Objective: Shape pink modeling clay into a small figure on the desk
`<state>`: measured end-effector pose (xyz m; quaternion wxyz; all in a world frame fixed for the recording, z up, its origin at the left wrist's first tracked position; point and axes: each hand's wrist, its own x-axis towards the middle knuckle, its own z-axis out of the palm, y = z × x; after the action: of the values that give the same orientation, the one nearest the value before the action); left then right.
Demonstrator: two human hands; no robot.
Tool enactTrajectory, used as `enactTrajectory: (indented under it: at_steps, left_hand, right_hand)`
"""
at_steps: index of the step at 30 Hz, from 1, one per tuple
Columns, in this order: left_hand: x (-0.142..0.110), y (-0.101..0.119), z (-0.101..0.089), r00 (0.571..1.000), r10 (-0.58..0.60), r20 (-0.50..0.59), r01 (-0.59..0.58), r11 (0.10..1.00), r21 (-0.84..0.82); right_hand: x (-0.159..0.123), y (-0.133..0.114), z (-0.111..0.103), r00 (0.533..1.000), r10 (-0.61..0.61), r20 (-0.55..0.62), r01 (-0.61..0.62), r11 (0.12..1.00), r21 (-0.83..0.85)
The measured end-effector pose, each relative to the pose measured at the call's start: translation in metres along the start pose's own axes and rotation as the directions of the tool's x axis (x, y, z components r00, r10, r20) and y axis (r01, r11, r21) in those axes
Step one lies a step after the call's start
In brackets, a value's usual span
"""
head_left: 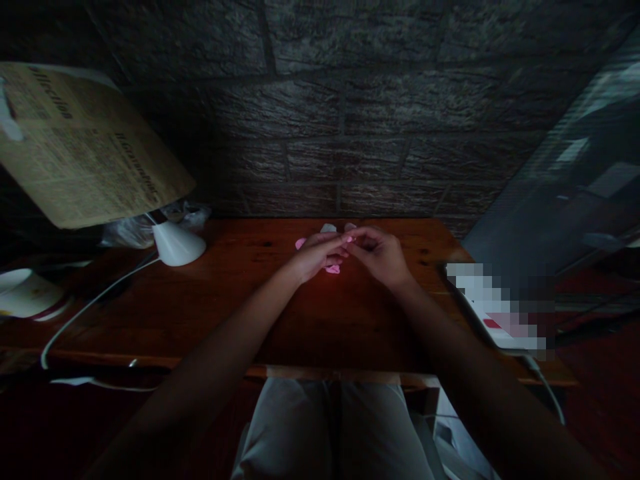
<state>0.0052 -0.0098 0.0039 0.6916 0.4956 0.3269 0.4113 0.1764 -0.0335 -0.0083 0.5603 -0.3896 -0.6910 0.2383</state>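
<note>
My left hand (320, 255) and my right hand (379, 253) meet above the wooden table, fingertips together. Between them is a small bright pink piece (351, 238), soft-looking like modelling clay; my right thumb and forefinger pinch it, and my left fingers close on it from the other side. A pink lump (301, 244) lies just left of my left hand, and a crumpled pink lump (333, 269) sits below its fingers. Behind the hands are a whitish piece (328, 228) and a paler pink one (350, 227), both partly hidden.
A lamp with a newsprint shade (100, 150) and white base (179, 244) stands at the left, its cord trailing over the table (220, 313). A paper cup (27, 293) is at the far left. A white device with a cable (500, 333) lies right. A brick wall (310, 113) rises behind.
</note>
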Motion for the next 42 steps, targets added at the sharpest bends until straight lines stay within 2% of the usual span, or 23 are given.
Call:
enactTrajectory:
  at_steps: [10, 16, 26, 36, 42]
  left_hand:
    - [0.0001, 0.0006, -0.0022, 0.999, 0.006, -0.034, -0.005, 0.999, 0.031]
    - [-0.0011, 0.0024, 0.0003, 0.999, -0.019, -0.036, 0.018, 1.0, -0.019]
    - [-0.002, 0.0027, -0.0013, 1.0, 0.007, 0.003, -0.007, 0.999, 0.031]
    - [-0.002, 0.0007, -0.0001, 0.998, 0.056, -0.003, -0.055, 0.995, 0.082]
    - [-0.0015, 0.0016, 0.0012, 1.0, 0.011, -0.023, -0.009, 0.998, 0.064]
  right_hand:
    - [0.0018, -0.0005, -0.0014, 0.999, -0.006, 0.033, 0.004, 0.998, 0.068]
    - [0.0028, -0.0015, -0.0018, 1.0, 0.008, 0.01, -0.009, 0.996, 0.088]
    - [0.0002, -0.0003, -0.002, 1.0, -0.027, 0.009, 0.027, 0.999, 0.044]
    - [0.0005, -0.0024, -0.0013, 1.0, -0.011, -0.011, 0.011, 1.0, -0.003]
    - [0.0003, -0.0018, -0.0019, 1.0, 0.011, -0.008, -0.011, 1.0, 0.014]
